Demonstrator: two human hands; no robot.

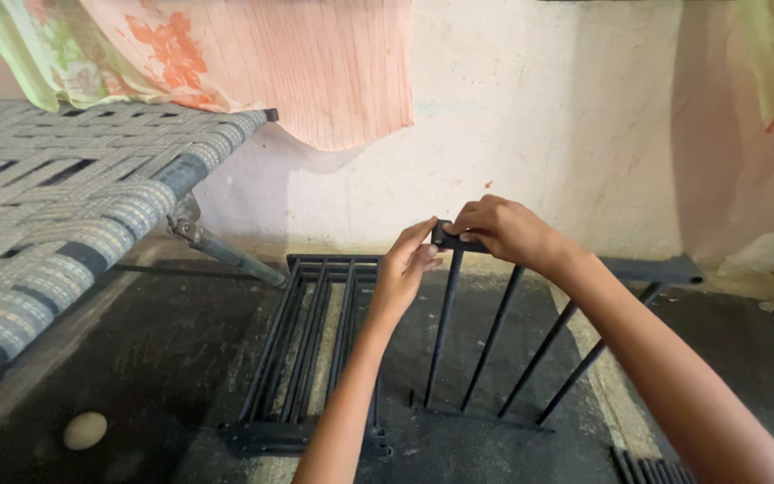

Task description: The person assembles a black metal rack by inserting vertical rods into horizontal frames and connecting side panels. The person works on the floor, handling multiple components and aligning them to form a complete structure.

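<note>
Here, both hands (459, 242) on black rack (494, 358).

Worn pale plaster wall (530, 116), dark dusty floor (136, 358), woven strap cot (55, 197) at left, peach floral cloth (297, 63) hanging above

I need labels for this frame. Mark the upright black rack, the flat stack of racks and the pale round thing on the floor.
upright black rack (493, 333), head view, on a middle bar.
flat stack of racks (308, 333), head view, on its bars.
pale round thing (85, 430), head view, on its middle.
</note>
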